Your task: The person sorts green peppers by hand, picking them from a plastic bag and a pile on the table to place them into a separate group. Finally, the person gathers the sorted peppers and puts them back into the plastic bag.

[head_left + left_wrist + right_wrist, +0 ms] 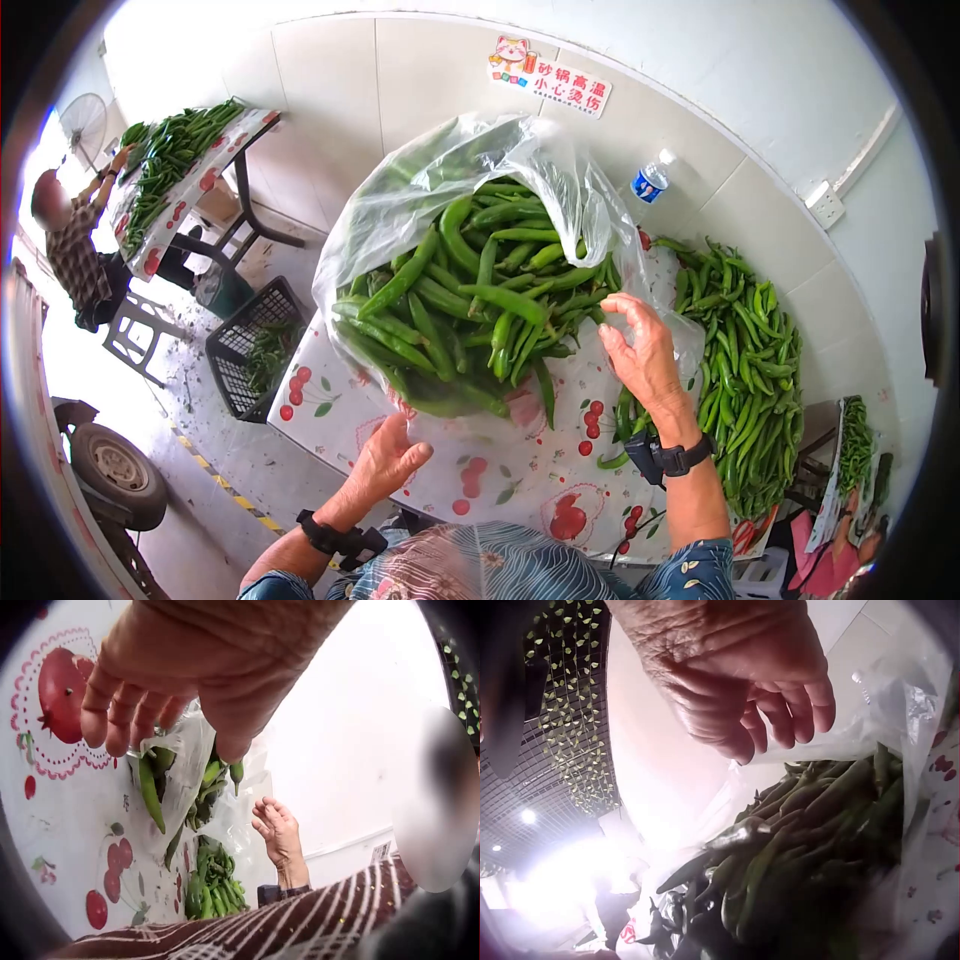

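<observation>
A clear plastic bag (400, 190) lies with its mouth toward me, full of long green peppers (450, 290). My left hand (383, 462) is at the bag's near left edge, thumb apart from the fingers. In the left wrist view, the fingers (122, 720) bend loosely, with bag film and a few peppers behind them. On the bag's right side is my right hand (643, 350), fingers loosely bent and nothing in its grasp. The right wrist view has that hand (742, 682) above the peppers (810, 817), fingertips close to the film.
A large heap of green peppers (745, 380) covers the table's right side. Behind the bag stands a water bottle (650, 182) by the tiled wall. A black crate (228, 355) sits on the floor at left. Another person (80, 245) works at a pepper-covered table (150, 225).
</observation>
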Tool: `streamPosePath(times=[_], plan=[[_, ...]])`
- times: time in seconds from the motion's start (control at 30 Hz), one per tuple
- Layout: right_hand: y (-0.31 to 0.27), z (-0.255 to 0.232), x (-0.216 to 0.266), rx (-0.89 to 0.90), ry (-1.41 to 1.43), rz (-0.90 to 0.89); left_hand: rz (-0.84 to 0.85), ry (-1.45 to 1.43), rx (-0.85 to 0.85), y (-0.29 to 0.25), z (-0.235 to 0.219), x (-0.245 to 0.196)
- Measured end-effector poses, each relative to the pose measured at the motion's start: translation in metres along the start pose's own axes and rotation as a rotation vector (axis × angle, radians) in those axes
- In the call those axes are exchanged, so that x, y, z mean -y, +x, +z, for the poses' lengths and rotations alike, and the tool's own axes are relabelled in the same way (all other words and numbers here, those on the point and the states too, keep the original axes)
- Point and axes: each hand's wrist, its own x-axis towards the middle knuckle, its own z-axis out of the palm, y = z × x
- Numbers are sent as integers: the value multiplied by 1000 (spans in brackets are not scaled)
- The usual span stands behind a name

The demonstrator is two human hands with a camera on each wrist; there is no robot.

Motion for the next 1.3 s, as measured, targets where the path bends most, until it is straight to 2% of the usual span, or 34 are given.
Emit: streamPosePath(times=[0.07, 0.1, 0.2, 0.23, 0.33, 0.43, 0.5, 0.53, 0.57, 0.6, 0.67, 0.7, 0.73, 0.77, 0.83, 0.93, 0.97, 1.07, 1.17, 1.27, 1.3], plan=[[1, -1, -5, -13, -7, 3, -30, -52, -16, 3, 2, 8], [1, -1, -6, -6, -7, 20, -116, -89, -20, 0, 4, -6], [-7, -1, 0, 65, 61, 101, -163, -199, 16, 2, 4, -20], [-13, -2, 3, 93, 90, 138, -225, -149, 169, 2, -2, -17], [-46, 6, -6, 294, 86, 163, -220, -122, 174, -3, 1, -20], [-90, 24, -10, 490, 138, 275, -253, -284, 187, -9, 4, -29], [-112, 35, -4, 544, 166, 308, -268, -310, 215, -10, 3, -31], [-119, 39, -1, 564, 179, 322, -297, -377, 177, -10, 5, -30], [-122, 40, 1, 611, 191, 423, -326, -443, 138, -11, 8, -29], [-124, 42, 3, 531, 243, 421, -360, -508, 96, -13, 10, -26], [-125, 48, 9, 378, 348, 406, -388, -639, 128, -11, 11, -14], [-123, 50, 16, 344, 354, 427, -405, -680, 148, -7, 11, -10], [-120, 54, 20, 345, 320, 361, -420, -719, 170, -4, 8, -9], [-119, 59, 23, 345, 285, 297, -397, -724, 144, -3, 9, -9], [-127, 74, 25, 376, 214, 187, -356, -551, 153, -1, 7, -17], [-132, 85, 38, 519, 110, 132, -303, -382, 157, -3, 1, -27], [-139, 93, 39, 471, 140, 118, -307, -313, 173, -4, -4, -27], [-150, 106, 41, 403, 104, 122, -294, -245, 200, -9, -8, -39], [-140, 85, 34, 625, 256, 227, -268, -259, 187, -11, -6, -39], [-141, 57, 20, 578, 433, 281, -256, -225, 192, -16, -13, -37], [-135, 40, 22, 678, 382, 382, -240, -195, 163, -19, -13, -36]])
